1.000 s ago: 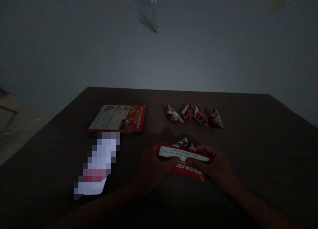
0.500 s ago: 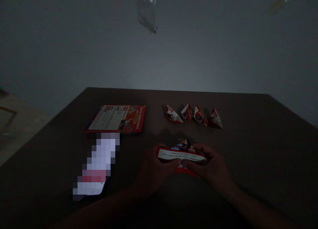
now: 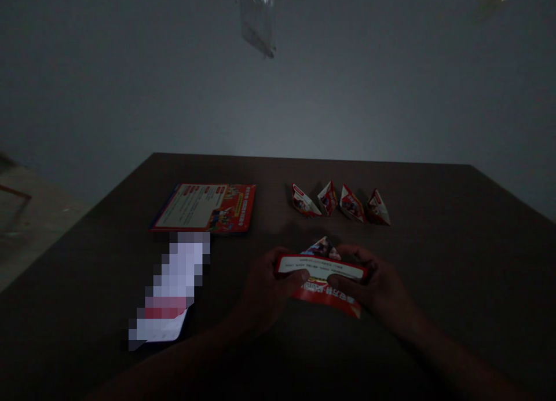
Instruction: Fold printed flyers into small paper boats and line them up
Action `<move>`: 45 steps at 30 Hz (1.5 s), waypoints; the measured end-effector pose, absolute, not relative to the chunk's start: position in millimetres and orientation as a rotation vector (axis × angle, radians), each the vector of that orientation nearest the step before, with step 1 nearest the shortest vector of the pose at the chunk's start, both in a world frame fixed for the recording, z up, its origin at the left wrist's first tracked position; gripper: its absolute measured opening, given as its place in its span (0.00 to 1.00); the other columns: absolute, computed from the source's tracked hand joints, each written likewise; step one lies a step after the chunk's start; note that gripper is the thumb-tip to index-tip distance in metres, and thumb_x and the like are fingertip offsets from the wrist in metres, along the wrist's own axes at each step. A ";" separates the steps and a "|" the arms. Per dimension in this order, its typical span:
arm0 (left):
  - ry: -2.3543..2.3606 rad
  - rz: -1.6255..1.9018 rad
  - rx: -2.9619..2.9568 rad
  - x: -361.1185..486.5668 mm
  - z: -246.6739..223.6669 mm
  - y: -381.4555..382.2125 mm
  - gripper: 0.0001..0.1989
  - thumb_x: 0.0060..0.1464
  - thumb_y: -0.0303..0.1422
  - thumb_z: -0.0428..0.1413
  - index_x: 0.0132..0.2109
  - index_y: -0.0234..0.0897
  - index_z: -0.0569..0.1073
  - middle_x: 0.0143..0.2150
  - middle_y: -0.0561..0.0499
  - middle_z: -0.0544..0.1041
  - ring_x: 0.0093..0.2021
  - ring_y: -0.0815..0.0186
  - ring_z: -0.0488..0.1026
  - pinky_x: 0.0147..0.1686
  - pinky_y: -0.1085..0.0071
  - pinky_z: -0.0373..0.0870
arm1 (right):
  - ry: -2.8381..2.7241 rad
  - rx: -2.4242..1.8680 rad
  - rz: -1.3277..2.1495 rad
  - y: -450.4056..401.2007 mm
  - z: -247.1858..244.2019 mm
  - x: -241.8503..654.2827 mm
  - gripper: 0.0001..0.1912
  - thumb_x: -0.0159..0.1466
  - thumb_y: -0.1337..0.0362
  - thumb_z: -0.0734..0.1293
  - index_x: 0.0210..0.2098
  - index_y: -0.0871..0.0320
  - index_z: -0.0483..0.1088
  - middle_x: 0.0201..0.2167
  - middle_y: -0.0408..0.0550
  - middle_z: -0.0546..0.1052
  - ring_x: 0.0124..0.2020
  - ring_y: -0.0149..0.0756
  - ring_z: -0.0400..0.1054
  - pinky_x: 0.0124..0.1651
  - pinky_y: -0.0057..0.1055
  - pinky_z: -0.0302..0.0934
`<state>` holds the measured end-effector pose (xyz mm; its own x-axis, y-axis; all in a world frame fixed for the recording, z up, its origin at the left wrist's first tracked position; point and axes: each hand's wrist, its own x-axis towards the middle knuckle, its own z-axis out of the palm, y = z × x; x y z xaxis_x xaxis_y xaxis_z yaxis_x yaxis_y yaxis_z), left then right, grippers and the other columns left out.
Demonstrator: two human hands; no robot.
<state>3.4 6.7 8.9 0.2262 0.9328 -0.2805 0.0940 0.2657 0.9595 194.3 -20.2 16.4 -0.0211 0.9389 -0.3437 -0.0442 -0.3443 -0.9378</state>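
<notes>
A partly folded red and white printed paper (image 3: pixel 324 266) is held between both hands near the middle of the table. My left hand (image 3: pixel 267 291) grips its left end, the thumb pressed on the front. At the right end my right hand (image 3: pixel 380 288) pinches it, its thumb also on the front. A pointed tip rises behind the white strip, and a red printed flap hangs below the thumbs. Beyond the hands, several folded paper pieces (image 3: pixel 350 204) stand in a row. The fingers behind the paper are partly hidden.
A stack of printed red and white sheets (image 3: pixel 195 207) lies at the left of the dark table (image 3: pixel 269 169). Nearer, a phone-like device (image 3: pixel 167 328) with a lit, pixelated surface lies beside my left forearm. Clear plastic (image 3: pixel 258 21) hangs against the wall.
The paper has tilted, so more of its red lower flap shows. My thumbs have moved apart along the strip.
</notes>
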 end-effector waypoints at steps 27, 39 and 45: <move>1.052 0.925 1.218 0.9 0.8 0.4 0.23 0.59 0.37 0.51 0.60 0.39 0.57 0.48 0.45 0.75 0.43 0.60 0.75 0.43 0.66 0.71 | -1.090 -1.200 1.764 -19.6 20.1 231.3 0.41 0.58 0.65 0.68 0.66 0.53 0.45 0.45 0.54 0.78 0.44 0.43 0.74 0.47 0.42 0.66; 0.966 1.095 2.591 -7.0 7.8 -8.5 0.19 0.50 0.22 0.53 0.50 0.37 0.65 0.60 0.40 0.61 0.62 0.52 0.56 0.56 0.53 0.57 | -0.789 -1.190 1.709 -17.0 7.2 228.4 0.40 0.49 0.74 0.69 0.60 0.54 0.57 0.42 0.49 0.79 0.36 0.34 0.74 0.36 0.27 0.68; 0.803 0.717 2.925 -3.8 9.0 -8.4 0.09 0.52 0.27 0.51 0.39 0.34 0.74 0.63 0.44 0.62 0.64 0.56 0.54 0.63 0.56 0.42 | -0.716 -1.202 1.695 -16.6 5.4 227.5 0.34 0.48 0.77 0.68 0.54 0.55 0.63 0.35 0.44 0.79 0.24 0.26 0.71 0.23 0.18 0.63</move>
